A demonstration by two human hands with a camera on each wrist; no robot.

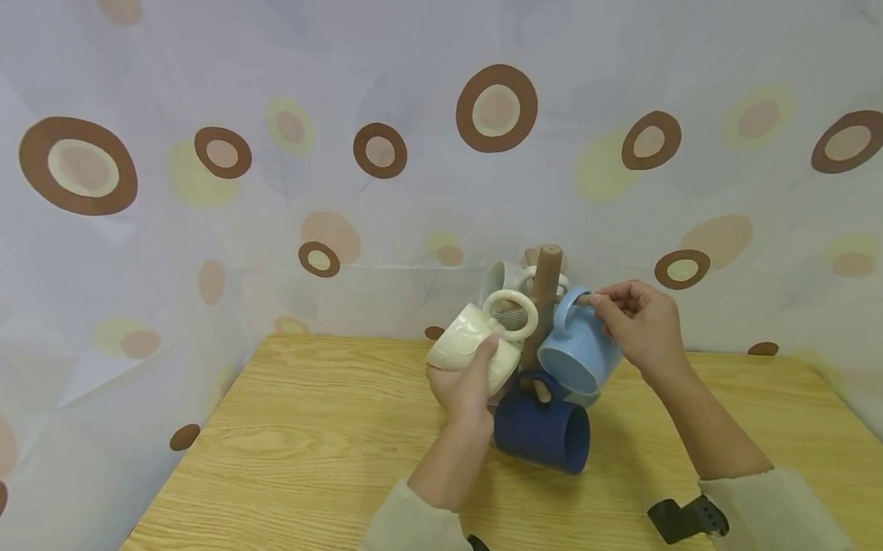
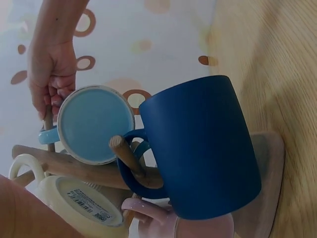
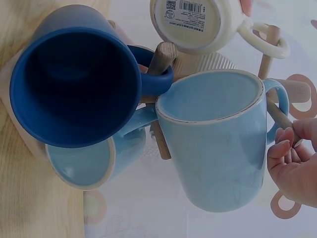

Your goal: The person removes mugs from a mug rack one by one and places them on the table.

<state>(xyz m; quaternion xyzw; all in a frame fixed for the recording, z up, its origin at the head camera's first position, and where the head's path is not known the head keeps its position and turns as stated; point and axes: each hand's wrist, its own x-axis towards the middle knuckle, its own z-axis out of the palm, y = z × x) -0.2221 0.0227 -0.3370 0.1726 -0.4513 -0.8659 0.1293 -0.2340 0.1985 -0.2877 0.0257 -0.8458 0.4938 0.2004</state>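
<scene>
My left hand (image 1: pixel 466 387) holds a cream mug (image 1: pixel 455 343) by its body, thumb against the side, at the left of a wooden mug tree (image 1: pixel 548 280). The mug's handle ring overlaps a peg (image 3: pixel 266 59) in the right wrist view, and its base carries a printed label. With fingertips and thumb, my right hand (image 1: pixel 646 325) pinches the end of another peg (image 3: pixel 282 116). From that peg a light blue mug (image 1: pixel 582 347) hangs by its handle, tilted. Below, a dark blue mug (image 1: pixel 538 432) hangs on a front peg, its mouth facing right.
A second light blue mug (image 3: pixel 81 163) hangs low behind the dark blue one. A pink mug (image 2: pixel 205 227) sits low on the tree, and a white mug (image 1: pixel 502 276) is at the back. The tree's base (image 2: pixel 270 173) stands on the wooden table (image 1: pixel 316 434), near a patterned curtain (image 1: pixel 421 61).
</scene>
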